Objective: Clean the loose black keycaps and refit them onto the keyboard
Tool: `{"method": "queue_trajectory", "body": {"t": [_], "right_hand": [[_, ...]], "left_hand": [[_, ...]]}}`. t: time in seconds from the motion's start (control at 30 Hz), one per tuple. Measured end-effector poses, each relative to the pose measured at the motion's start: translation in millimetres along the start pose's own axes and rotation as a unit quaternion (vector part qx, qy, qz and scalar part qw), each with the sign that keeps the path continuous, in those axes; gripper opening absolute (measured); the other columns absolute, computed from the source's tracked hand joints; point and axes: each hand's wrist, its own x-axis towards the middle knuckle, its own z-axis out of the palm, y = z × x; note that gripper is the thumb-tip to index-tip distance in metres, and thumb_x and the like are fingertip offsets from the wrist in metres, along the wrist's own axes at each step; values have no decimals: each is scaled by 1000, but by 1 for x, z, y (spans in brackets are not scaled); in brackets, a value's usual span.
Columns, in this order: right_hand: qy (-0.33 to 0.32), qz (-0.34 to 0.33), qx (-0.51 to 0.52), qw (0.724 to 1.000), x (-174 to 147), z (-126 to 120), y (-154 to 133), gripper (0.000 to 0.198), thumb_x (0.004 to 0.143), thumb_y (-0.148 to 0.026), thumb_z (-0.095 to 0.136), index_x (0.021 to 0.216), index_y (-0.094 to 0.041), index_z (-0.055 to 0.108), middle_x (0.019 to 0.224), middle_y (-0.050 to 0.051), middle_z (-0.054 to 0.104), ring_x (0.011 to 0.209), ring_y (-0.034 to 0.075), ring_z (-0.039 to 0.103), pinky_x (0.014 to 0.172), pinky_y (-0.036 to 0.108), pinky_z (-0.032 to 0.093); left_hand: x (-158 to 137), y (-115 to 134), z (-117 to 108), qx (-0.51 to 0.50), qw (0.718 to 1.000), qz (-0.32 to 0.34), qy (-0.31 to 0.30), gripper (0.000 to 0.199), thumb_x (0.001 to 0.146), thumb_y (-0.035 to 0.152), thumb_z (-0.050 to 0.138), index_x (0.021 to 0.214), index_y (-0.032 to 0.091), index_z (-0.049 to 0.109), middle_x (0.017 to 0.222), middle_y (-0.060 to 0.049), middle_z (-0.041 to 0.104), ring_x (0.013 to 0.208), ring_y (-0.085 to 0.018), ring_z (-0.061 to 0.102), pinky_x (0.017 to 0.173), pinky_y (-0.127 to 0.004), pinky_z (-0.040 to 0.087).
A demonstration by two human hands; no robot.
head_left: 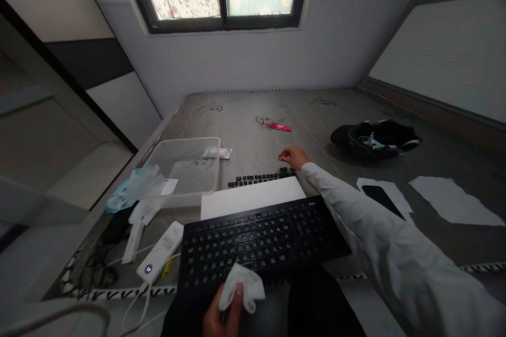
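My left hand is closed around a crumpled white tissue at the front edge of a black keyboard. Most of the keyboard's keycaps are off, leaving bare key sockets. My right hand reaches past the keyboard, its fingers pinched together; whatever they may hold is too small to make out. Below that hand, loose black keycaps lie in rows along the far edge of a white sheet of paper. The keyboard partly covers the sheet.
On the left stand a clear plastic box and a white power strip with cables. A red packet lies farther back. To the right are a black cap, a dark phone on paper and another paper sheet.
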Motion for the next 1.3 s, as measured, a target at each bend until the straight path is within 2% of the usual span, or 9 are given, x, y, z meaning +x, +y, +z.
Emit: {"method": "queue_trajectory", "body": {"t": [0.2,0.3,0.37,0.53,0.67,0.9,1.07,1.17,1.3], "right_hand": [[6,-16,115,993,-68,-41,-49,28,68,-44,61,80,-19,66,75,1,67,67,12,58,60,20,39],[7,-49,174,983,-122,-52,-85,27,67,-44,61,78,-20,67,74,0,67,66,12,56,61,21,39],[2,-76,230,970,-164,-54,-110,28,68,-45,61,78,-20,66,74,0,66,64,12,55,61,22,40],[-39,-72,397,914,-268,-28,-156,29,67,-44,62,80,-18,64,72,2,63,63,14,55,60,25,43],[3,-62,483,873,-325,10,-166,21,65,-38,66,72,-19,64,96,7,61,90,21,56,76,31,44],[-20,-7,581,814,-358,29,-157,23,64,-39,66,75,-19,61,94,7,65,85,21,60,77,34,46],[25,-26,538,842,-364,25,-153,22,63,-38,67,71,-18,62,93,7,64,87,21,59,79,34,46],[59,-55,505,859,-367,25,-151,18,62,-35,67,68,-19,63,96,7,63,94,21,56,85,35,42],[0,-27,503,864,-370,27,-149,20,62,-35,66,71,-17,64,77,4,66,74,19,60,70,30,47]], "left_hand": [[-4,14,-7,-71,994,28,-78,41,60,45,66,85,12,69,88,-8,71,91,-26,62,80,-31,49],[-11,11,-7,-87,992,42,-81,41,62,46,64,83,12,67,66,-3,68,56,-17,61,49,-23,48],[-17,8,-7,-96,989,49,-101,40,65,47,62,81,11,65,49,3,56,34,-8,45,32,-19,33],[-30,2,-9,-123,981,81,-127,43,66,48,61,89,12,61,57,3,56,29,-3,37,28,-16,27],[-41,-2,-12,-138,972,88,-172,47,67,49,60,96,12,59,68,0,61,29,-3,41,27,-16,28],[-53,-5,-19,-134,955,93,-248,60,73,54,49,120,17,45,84,-7,66,35,-7,54,29,-16,26],[-56,-11,-15,-109,953,106,-263,62,76,58,42,122,16,43,82,-7,65,39,-7,54,32,-15,27],[-57,-15,-14,-76,950,162,-254,55,77,53,44,117,15,51,83,-7,63,47,-9,54,37,-17,35],[-61,-12,-17,-46,929,282,-233,39,80,41,48,110,18,59,99,-9,60,84,-18,58,73,-27,46]]}}
